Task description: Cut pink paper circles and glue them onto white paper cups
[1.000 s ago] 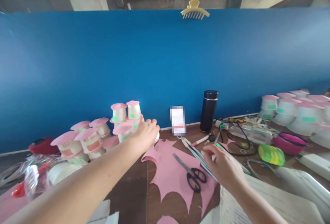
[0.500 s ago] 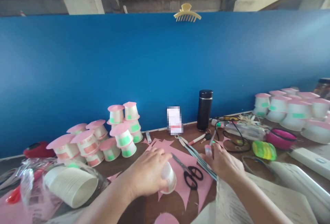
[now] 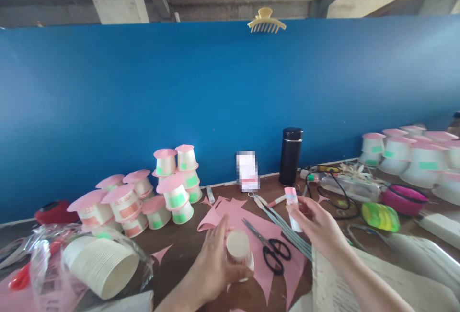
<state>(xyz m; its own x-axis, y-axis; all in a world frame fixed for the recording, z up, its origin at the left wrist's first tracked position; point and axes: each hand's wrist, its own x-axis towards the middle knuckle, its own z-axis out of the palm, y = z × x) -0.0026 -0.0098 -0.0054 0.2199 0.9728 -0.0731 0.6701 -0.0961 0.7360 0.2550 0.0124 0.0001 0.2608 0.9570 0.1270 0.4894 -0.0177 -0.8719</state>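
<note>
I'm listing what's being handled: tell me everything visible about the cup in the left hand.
The cup is pale, apparently paper, and upside down: its flat round base faces up, its wider rim below. The left hand grips its side; the scissors lie to the right. Whether it touches anything underneath is unclear.

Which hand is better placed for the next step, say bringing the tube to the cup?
Right, most likely: the right hand holds the tube, with its fingers around it. The left hand is on the cup, so it looks better suited to steadying it.
</note>
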